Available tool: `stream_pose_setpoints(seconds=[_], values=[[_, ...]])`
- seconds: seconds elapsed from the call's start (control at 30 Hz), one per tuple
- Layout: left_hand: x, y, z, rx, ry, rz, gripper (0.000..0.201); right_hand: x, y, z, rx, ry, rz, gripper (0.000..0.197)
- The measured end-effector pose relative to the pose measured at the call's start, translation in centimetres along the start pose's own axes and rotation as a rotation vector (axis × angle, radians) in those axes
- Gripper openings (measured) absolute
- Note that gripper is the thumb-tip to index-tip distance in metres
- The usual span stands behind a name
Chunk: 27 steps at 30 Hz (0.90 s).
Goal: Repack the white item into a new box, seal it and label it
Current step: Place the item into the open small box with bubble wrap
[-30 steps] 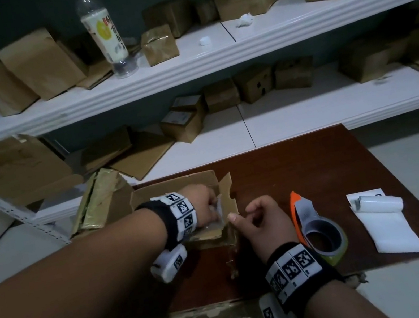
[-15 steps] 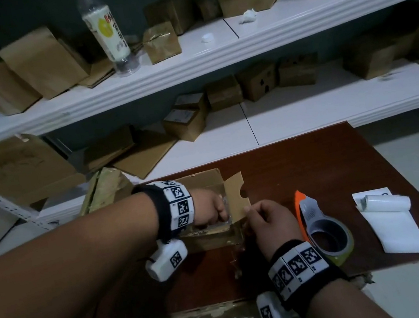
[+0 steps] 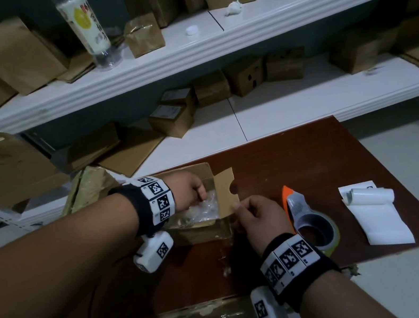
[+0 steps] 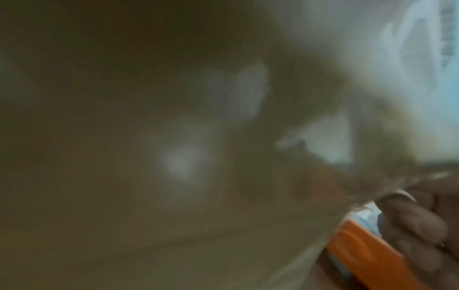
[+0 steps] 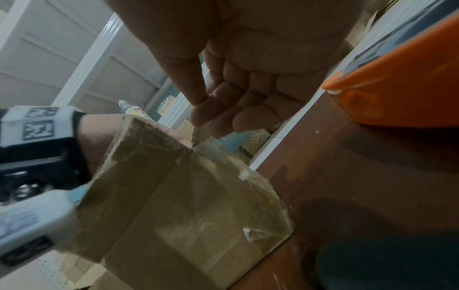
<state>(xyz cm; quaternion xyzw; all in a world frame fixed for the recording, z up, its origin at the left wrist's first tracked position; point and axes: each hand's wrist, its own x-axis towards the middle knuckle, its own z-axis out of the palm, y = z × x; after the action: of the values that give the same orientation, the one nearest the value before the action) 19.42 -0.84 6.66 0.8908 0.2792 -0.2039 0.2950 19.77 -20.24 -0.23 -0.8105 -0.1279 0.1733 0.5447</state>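
A small open cardboard box [image 3: 201, 233] sits on the brown board [image 3: 315, 162]. Inside lies the white item [image 3: 207, 209], wrapped in clear plastic. My left hand [image 3: 200, 191] reaches into the box with fingers curled into the wrapping. My right hand [image 3: 239, 205] pinches the edge of the right flap [image 3: 224, 187] and holds it outward. The right wrist view shows that right hand [image 5: 198, 109] with thumb and forefinger on the flap's edge, above the taped box [image 5: 186, 206]. The left wrist view is blurred: cardboard and pale wrapping close up.
An orange tape dispenser [image 3: 298, 207] with its roll lies just right of my right hand. White label sheets [image 3: 378, 216] lie further right. A worn box [image 3: 87, 186] stands at the board's left corner. White shelves [image 3: 210, 43] behind hold several cardboard boxes and a bottle [image 3: 84, 26].
My left hand has pushed deeper into the box. My right hand has taken the right flap and drawn it out to the right.
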Motion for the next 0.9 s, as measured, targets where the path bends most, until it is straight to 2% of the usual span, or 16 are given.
stream_pose_setpoints(seconds=[0.03,0.07,0.17,0.23,0.3,0.37,0.43,0.47,0.5,0.53,0.67,0.8,0.87,0.9], values=[[-0.4,0.0,-0.3,-0.039,0.039,-0.004,0.03,-0.1,0.0,0.0,0.005,0.008,0.003,0.027],[-0.3,-0.1,-0.4,-0.069,0.018,-0.012,0.029,-0.2,-0.1,0.1,0.009,0.01,0.009,0.027],[-0.4,-0.3,-0.2,-0.073,-0.171,-0.082,0.025,-0.6,-0.1,0.2,0.013,0.002,0.025,0.027],[-0.4,0.4,0.5,0.038,-0.226,-0.075,0.033,-0.7,0.0,0.3,0.005,-0.001,0.025,0.027],[-0.3,0.7,1.5,0.149,-0.206,-0.071,0.039,-0.6,0.1,0.3,-0.003,0.003,0.016,0.027],[-0.3,0.8,2.8,0.234,-0.168,-0.042,0.035,-0.4,0.4,0.3,-0.007,0.006,0.011,0.027],[-0.4,1.3,3.3,0.402,-0.2,-0.043,0.033,-0.3,0.5,0.3,-0.02,0.006,-0.001,0.026],[0.0,1.0,3.5,0.396,-0.189,-0.057,0.034,-0.2,0.6,0.3,-0.02,0.005,-0.008,0.026],[-0.1,1.3,3.2,0.279,-0.165,-0.146,0.034,-0.1,0.6,0.3,-0.014,0.001,-0.011,0.026],[-0.1,1.5,2.8,0.152,-0.145,-0.172,0.035,0.0,0.5,0.3,-0.013,-0.006,-0.012,0.027],[-0.2,1.5,1.8,0.015,-0.128,-0.139,0.028,0.3,0.2,-0.1,-0.021,-0.007,-0.016,0.029],[-3.6,-0.2,-1.3,-0.157,0.047,0.013,0.021,-0.1,0.1,-0.5,0.0,-0.017,-0.011,0.028],[-6.1,-1.8,-2.9,-0.199,0.225,0.138,0.017,-0.2,0.1,-0.9,-0.004,0.004,-0.009,0.025],[-7.0,-2.7,-3.3,-0.202,0.359,0.179,0.014,-0.3,0.0,-1.2,-0.004,0.018,-0.004,0.023]])
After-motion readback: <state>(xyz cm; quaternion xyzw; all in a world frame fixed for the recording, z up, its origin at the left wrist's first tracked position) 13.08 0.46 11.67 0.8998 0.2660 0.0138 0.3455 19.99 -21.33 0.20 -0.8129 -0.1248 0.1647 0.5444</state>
